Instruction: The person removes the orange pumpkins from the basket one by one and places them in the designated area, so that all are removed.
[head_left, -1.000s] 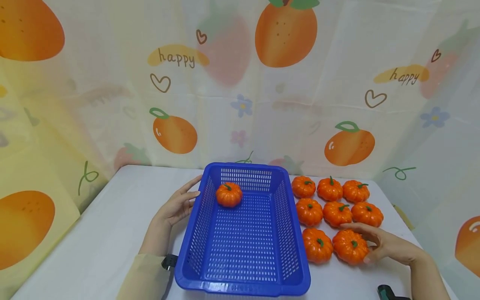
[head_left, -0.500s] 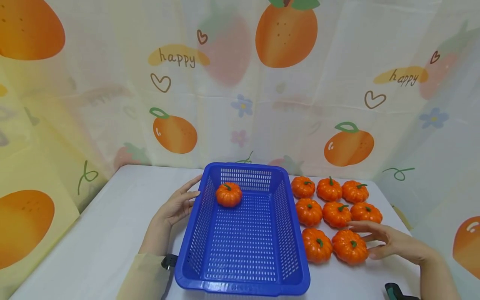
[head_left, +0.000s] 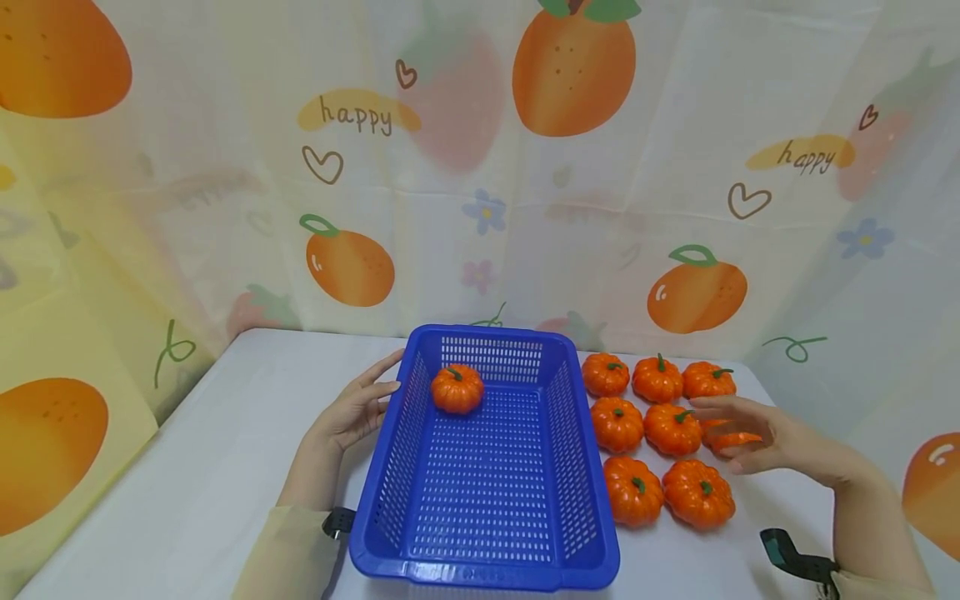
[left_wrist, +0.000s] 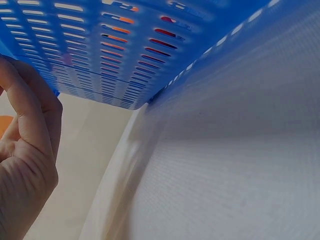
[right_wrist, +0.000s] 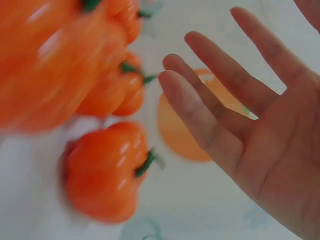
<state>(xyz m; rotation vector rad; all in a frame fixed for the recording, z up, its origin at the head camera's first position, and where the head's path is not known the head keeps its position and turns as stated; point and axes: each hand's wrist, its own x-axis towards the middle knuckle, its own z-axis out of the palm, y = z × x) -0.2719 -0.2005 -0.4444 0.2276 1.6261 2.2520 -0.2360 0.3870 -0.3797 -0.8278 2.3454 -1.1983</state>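
A blue perforated plastic basket [head_left: 487,575] stands on the table, with one small orange pumpkin [head_left: 457,389] at its far left inside. My left hand [head_left: 358,414] rests against the basket's outer left wall, its fingers loosely extended by the rim. To the right of the basket, several pumpkins [head_left: 618,425] sit in rows. Over the right end of the middle row hovers my right hand [head_left: 787,437], fingers spread, partly hiding the pumpkin [head_left: 723,442] there. In the right wrist view that palm [right_wrist: 285,135] holds nothing, apart from the pumpkins [right_wrist: 107,172].
The white-covered table [head_left: 202,450] reaches back to a fruit-printed curtain [head_left: 480,183]. Two pumpkins [head_left: 699,494] form the nearest row, close to the basket's right side. A black strap device [head_left: 797,558] is worn on the right wrist.
My right hand has drawn away from the right pumpkin of the nearest row and moved farther back, over the middle row's right pumpkin. The left hand and basket stay put.
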